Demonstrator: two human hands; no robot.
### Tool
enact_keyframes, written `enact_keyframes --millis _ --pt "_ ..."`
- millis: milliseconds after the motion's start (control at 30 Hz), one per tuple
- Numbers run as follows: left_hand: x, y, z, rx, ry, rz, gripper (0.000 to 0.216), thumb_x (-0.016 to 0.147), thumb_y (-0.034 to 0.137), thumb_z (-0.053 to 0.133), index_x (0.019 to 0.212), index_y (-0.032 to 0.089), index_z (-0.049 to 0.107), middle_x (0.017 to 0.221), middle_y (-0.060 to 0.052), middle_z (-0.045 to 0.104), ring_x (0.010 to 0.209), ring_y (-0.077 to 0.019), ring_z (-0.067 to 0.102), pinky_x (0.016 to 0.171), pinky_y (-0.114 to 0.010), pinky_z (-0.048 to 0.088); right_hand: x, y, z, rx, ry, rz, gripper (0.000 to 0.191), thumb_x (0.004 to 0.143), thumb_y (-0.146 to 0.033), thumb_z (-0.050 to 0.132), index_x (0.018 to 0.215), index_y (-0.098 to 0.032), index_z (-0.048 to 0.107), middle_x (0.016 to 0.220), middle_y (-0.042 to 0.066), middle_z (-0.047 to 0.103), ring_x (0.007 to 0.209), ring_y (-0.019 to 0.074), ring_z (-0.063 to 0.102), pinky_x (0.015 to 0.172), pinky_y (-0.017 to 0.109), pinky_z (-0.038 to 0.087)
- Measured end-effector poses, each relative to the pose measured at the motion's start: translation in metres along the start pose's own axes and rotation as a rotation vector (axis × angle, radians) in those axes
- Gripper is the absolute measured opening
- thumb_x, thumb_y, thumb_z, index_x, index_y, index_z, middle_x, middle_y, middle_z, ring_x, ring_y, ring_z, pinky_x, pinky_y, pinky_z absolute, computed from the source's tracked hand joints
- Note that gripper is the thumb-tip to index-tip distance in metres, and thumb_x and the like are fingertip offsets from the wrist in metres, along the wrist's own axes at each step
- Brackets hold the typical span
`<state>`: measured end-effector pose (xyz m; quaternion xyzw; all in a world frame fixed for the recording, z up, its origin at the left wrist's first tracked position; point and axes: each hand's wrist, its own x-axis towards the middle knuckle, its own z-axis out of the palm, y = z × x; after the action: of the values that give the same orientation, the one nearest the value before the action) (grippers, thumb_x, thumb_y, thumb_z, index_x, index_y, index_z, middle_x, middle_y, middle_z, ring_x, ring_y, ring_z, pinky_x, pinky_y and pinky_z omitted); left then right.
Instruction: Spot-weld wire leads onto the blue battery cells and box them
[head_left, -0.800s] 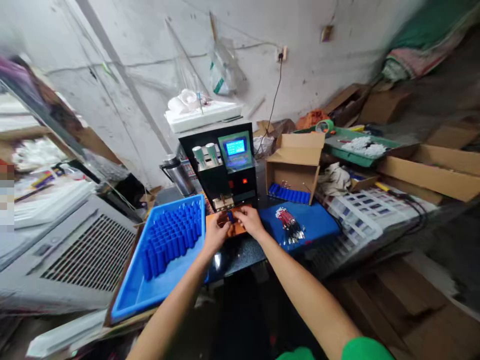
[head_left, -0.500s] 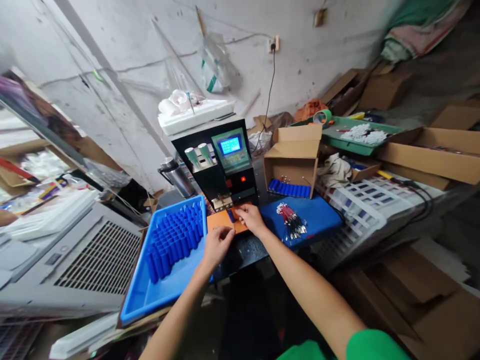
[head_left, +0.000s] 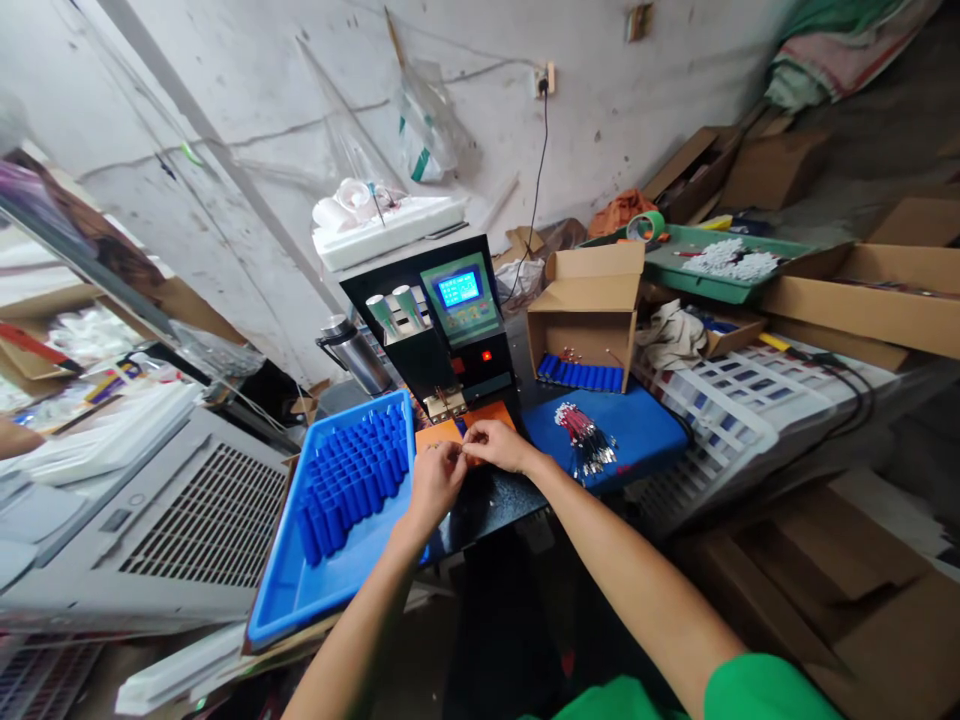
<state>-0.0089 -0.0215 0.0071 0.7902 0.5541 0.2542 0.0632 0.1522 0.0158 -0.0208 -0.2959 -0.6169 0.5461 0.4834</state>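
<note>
Blue cylinder (head_left: 461,426) just beyond left hand (head_left: 437,480) and right hand (head_left: 501,446) (grip of each unclear)

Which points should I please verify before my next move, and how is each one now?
1. Machine screen lit: ok.
2. Red light on: ok.
3. Hands away from the orange plate: not ok; left hand and right hand meet at its front.
4. Object between fingertips: cannot tell, too small.
5. Wire bundle on the blue mat: ok.
6. Blue cylinders in the blue tray: ok.
</note>
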Motion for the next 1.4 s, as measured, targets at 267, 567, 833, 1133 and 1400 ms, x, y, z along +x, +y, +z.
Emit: enact_keyframes --millis 267,567,833,1133,1400 --pt "0.002 -0.004 -0.004 0.012 -0.052 0.063 0.016 0.087 0.025 0.054 0.080 0.017 0.065 0.073 -0.006 0.066 0.073 -0.0203 0.061 0.073 -0.033 0.046 0.000 0.004 0.002 0.004 0.009 0.007 0.019 0.073 -0.034 0.068 0.072 -0.015 0.066 0.068 0.002 0.066 0.064 0.0151 0.060 0.062 0.026 0.047" --pt "-0.004 -0.006 -0.003 -0.087 -0.116 0.166 0.048 0.087 0.027 0.055 0.135 0.025 0.051 0.137 -0.012 0.047 0.131 -0.0272 0.044 0.105 -0.043 0.041 -0.001 -0.005 -0.008 0.386 0.214 0.140 0.031 0.069 -0.043 0.073 0.066 -0.016 0.059 0.053 -0.004 0.052 0.043 0.0066 0.040 0.042 0.019 0.027" --pt "0.002 -0.002 0.009 -0.277 -0.074 0.046 0.046 0.083 0.026 0.056 0.127 0.016 0.055 0.089 -0.006 0.063 0.079 -0.0182 0.061 0.078 -0.034 0.052 0.001 -0.009 -0.008 0.574 0.281 0.159 0.035 0.061 -0.042 0.079 0.069 -0.015 0.059 0.058 -0.004 0.052 0.049 0.0062 0.043 0.043 0.018 0.030" --pt "0.018 -0.005 0.002 -0.466 0.011 -0.172 0.029 0.084 0.042 0.056 0.092 0.015 0.064 0.080 -0.004 0.068 0.076 -0.0187 0.063 0.070 -0.028 0.049 0.004 -0.009 -0.005 0.476 0.317 0.196 0.039 0.061 -0.048 0.077 0.067 -0.016 0.056 0.054 -0.005 0.050 0.044 0.0053 0.040 0.040 0.018 0.025" --pt "0.033 -0.002 0.012 -0.589 0.018 -0.160 0.027 0.079 0.042 0.062 0.083 0.015 0.062 0.074 -0.002 0.065 0.070 -0.0159 0.059 0.066 -0.026 0.048 0.007 -0.002 -0.003 0.412 0.346 0.154 0.038 0.065 -0.047 0.075 0.063 -0.016 0.053 0.050 -0.005 0.049 0.041 0.0053 0.040 0.040 0.018 0.028"
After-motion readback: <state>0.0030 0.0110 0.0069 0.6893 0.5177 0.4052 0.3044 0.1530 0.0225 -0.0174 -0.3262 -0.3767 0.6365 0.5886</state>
